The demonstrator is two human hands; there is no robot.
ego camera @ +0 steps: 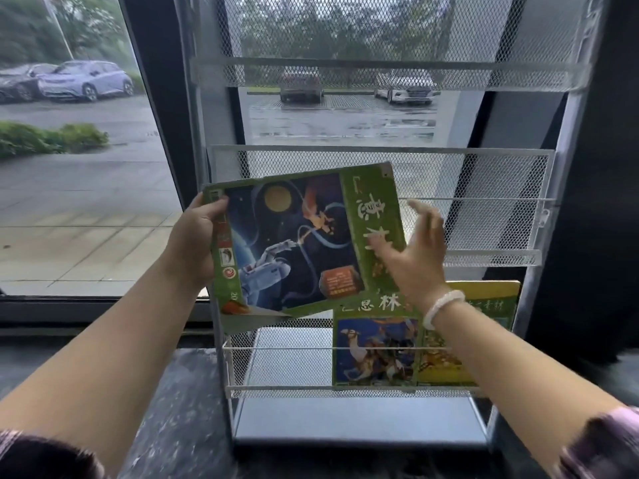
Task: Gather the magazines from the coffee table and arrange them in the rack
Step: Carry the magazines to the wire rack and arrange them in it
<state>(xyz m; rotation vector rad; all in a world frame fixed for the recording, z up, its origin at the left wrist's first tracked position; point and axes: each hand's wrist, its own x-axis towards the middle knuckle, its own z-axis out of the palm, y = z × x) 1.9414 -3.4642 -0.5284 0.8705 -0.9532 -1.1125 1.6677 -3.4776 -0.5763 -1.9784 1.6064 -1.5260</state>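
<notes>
Gripping the left edge of a green-bordered magazine [294, 236] with an astronaut cover, the left hand [193, 243] holds it tilted in front of the white mesh rack [484, 174], thumb on the cover and the other digits behind. The right hand [415, 250] is spread open with nothing in it, its palm against or just in front of the magazine's right edge; which, I cannot tell. To do this step well, I judge the right hand should steady that free edge, square the magazine upright, then lower its bottom edge behind a wire rail so it stands straight. Two more magazines, one with a blue picture [377, 350] and a yellow one [484, 305], already stand in the lower pocket, below and right of the hands; the space left of them looks free.
</notes>
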